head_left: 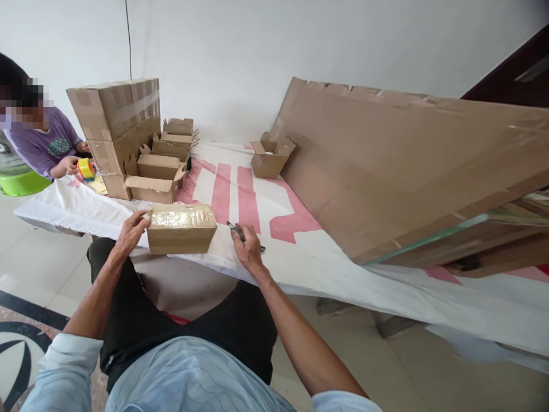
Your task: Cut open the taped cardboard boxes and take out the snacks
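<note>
A small cardboard box (182, 240) with shiny tape across its top sits at the table's near edge. My left hand (132, 230) grips its left end, fingers closed at the upper corner. To the right of the box, my right hand (247, 246) is wrapped around a slim dark-green tool, seemingly a utility knife (235, 228). The knife's dark tip points up and left, towards the box but apart from it. Most of its body is hidden by my fingers.
Open cardboard boxes (152, 186) stand behind, beside stacked taped cartons (124, 114). Another open box (269, 160) is near the wall. A large cardboard sheet (398, 166) leans at right over the white-and-pink cloth (309, 260). At left, a person in purple holds a yellow tape roll (86, 169).
</note>
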Tool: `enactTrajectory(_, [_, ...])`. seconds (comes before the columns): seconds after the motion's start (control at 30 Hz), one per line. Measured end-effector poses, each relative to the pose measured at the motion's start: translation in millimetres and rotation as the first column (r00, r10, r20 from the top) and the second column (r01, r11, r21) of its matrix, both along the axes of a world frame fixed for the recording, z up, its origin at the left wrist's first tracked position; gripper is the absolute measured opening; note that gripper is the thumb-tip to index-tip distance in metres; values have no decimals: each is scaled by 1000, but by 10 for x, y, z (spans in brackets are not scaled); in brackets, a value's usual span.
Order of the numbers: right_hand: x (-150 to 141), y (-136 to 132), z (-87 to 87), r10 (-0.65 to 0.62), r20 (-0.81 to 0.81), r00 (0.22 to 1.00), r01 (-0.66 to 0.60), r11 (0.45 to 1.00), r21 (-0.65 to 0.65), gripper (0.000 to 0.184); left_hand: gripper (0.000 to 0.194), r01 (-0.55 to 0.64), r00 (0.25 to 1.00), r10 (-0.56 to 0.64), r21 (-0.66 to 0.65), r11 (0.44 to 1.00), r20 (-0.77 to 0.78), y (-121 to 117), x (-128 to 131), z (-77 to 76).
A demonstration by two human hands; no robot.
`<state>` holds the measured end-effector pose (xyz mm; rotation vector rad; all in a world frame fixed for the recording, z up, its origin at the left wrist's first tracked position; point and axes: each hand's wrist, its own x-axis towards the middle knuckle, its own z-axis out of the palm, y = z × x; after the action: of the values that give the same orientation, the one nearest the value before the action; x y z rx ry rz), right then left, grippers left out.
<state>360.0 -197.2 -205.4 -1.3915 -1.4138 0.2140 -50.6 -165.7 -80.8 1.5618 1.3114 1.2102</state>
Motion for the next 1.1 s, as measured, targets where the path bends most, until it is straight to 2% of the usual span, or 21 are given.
enactTrajectory(0.13, [-327, -80, 127, 190, -238, 952, -200, 980, -16, 56, 77, 20, 999, -16, -89, 996, 49, 65, -57, 80])
enactTrajectory(0.3, [-577, -201, 207, 314, -290, 904, -330, 944, -6, 58, 60, 125, 992, -125, -114, 986, 8, 93, -92, 192])
enactTrajectory(0.53, [-633, -259, 222, 280, -233, 932, -297, 954, -45, 53, 53, 206, 978, -205, -136, 969, 26, 177, 3, 279])
enactTrajectory(0.8, [-528, -342, 212, 245, -211, 946, -260, 964, -45, 50, 45, 222, 975, -223, -107, 969, 1, 147, 86, 245])
enactTrajectory(1.1, [-484, -322, 218, 235, -194, 952, -249, 967, -46, 52, 37, 247, 968, -248, -28, 969, -37, 281, 195, 229])
